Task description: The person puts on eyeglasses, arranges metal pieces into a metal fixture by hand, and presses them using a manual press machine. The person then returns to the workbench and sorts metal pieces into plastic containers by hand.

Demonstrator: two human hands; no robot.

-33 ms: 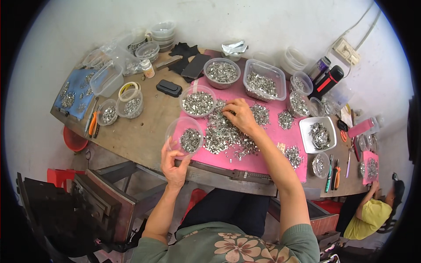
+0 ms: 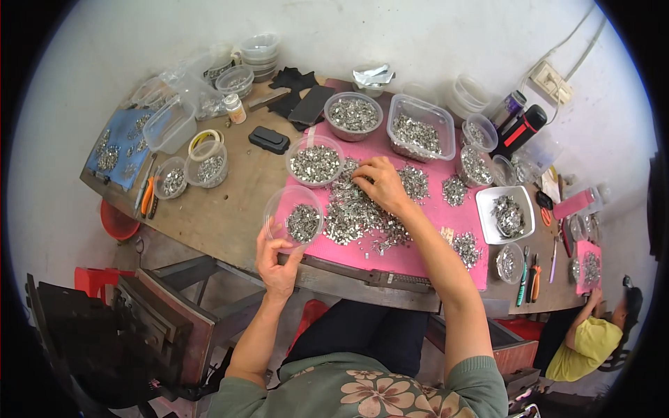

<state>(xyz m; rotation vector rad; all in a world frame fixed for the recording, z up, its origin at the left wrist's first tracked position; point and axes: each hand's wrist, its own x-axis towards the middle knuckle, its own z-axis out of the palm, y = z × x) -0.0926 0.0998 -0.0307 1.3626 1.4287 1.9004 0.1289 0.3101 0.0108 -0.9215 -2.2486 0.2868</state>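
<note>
Left hand (image 2: 277,259) clamped on clear plastic cup (image 2: 293,216) of metal bits at worktop (image 2: 223,209) edge; right hand (image 2: 380,182) fingers pinched together in pile (image 2: 359,212) on pink mat (image 2: 425,244).

Wooden table (image 2: 230,209), pink mat (image 2: 418,254) heaped with small metal parts (image 2: 362,212), clear tubs (image 2: 421,136), blue cloth (image 2: 122,150), orange pliers (image 2: 147,197)

That shallow round clear plastic bowl (image 2: 293,216) is roughly a third full of small silvery metal bits, tipped a little, sitting at the near-left corner of the pink mat, right beside the big loose heap of small silver metal pieces (image 2: 362,209) spread mid-mat.
</note>
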